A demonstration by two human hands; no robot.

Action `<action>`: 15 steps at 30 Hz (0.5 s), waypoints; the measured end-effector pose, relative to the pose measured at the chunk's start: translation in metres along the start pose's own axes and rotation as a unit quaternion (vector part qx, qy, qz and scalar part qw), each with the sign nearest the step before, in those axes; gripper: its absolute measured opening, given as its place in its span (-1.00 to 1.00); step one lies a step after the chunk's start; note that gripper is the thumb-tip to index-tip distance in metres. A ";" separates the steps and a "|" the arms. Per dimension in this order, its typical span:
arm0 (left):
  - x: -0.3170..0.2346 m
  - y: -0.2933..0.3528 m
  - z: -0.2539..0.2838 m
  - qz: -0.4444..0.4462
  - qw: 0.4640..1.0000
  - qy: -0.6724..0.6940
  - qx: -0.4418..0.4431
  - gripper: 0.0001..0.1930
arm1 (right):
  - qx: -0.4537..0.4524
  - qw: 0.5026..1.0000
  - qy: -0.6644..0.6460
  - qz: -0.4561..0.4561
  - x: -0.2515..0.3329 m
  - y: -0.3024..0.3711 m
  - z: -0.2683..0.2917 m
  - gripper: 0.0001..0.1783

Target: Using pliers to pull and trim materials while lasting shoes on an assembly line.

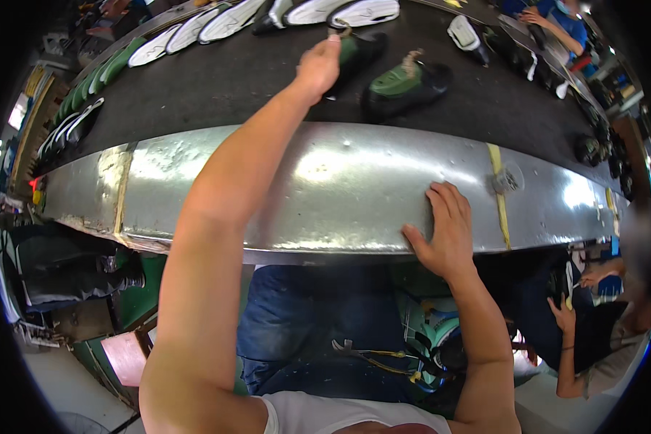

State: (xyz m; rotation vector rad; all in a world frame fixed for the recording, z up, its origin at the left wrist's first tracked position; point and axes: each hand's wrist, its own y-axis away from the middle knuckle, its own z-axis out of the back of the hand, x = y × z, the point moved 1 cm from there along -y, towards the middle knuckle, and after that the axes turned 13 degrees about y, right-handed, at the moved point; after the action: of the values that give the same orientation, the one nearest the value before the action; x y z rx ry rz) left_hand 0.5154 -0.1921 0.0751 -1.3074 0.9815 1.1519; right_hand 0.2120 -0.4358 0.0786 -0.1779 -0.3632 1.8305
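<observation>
With my arm stretched far across, my left hand (318,70) closes on the near side of a black and green shoe (360,52) on the dark belt. The fingertips are partly hidden. A second black shoe with a green top (406,85) and a tan lace sticking up sits just to its right, apart from my hands. My right hand (450,233) lies on the shiny metal ledge (383,173) with its fingers apart, holding nothing.
Several white soles (228,20) line the belt's far side, with green pieces (98,76) at left. A white-and-black shoe part (466,36) stands far right. Pincers (372,352) lie below the ledge near my lap. Other people work at right, one hand (563,315) close by.
</observation>
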 end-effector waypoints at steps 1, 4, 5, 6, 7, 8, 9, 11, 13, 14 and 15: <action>-0.002 0.001 -0.009 0.028 0.996 0.080 0.034 -0.28 | 0.000 1.000 -0.001 0.003 -0.003 0.003 0.001 -0.26; -0.014 -0.009 -0.004 0.059 0.995 0.069 -0.044 -0.33 | 0.011 1.000 0.011 -0.015 -0.005 0.006 0.005 -0.25; -0.009 -0.019 0.010 0.055 0.995 0.067 -0.053 -0.33 | 0.008 1.000 0.007 -0.006 -0.004 0.005 0.006 -0.25; 0.004 -0.034 0.032 0.045 0.995 0.036 -0.078 -0.36 | 0.013 1.000 0.002 -0.003 -0.003 0.003 0.005 -0.24; 0.017 -0.049 0.055 0.036 0.994 0.005 -0.102 -0.39 | 0.018 1.000 -0.002 0.000 -0.002 0.001 0.004 -0.23; 0.029 -0.063 0.071 0.028 0.989 -0.023 -0.141 -0.41 | 0.027 1.000 0.002 -0.004 -0.002 0.001 0.006 -0.21; 0.035 -0.070 0.088 0.022 0.983 -0.047 -0.178 -0.38 | 0.028 1.000 0.002 -0.004 -0.002 0.000 0.007 -0.21; 0.056 -0.101 0.143 0.036 0.963 -0.070 -0.256 -0.29 | 0.043 0.999 -0.003 0.001 0.000 -0.004 0.007 -0.21; 0.067 -0.125 0.164 0.063 0.939 -0.094 -0.326 -0.23 | 0.056 0.998 0.006 -0.008 -0.002 -0.004 0.007 -0.20; 0.072 -0.142 0.190 0.061 0.930 -0.098 -0.350 -0.20 | 0.063 0.998 0.003 -0.006 -0.002 -0.006 0.006 -0.20; 0.075 -0.149 0.186 0.048 0.914 -0.123 -0.383 -0.15 | 0.068 0.998 0.011 -0.013 -0.004 -0.004 0.006 -0.20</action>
State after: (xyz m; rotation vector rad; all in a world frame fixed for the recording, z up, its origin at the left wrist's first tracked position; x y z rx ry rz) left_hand 0.6593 0.0094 0.0407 -1.6651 0.4002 1.8349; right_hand 0.2149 -0.4395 0.0849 -0.0971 -0.2234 1.8195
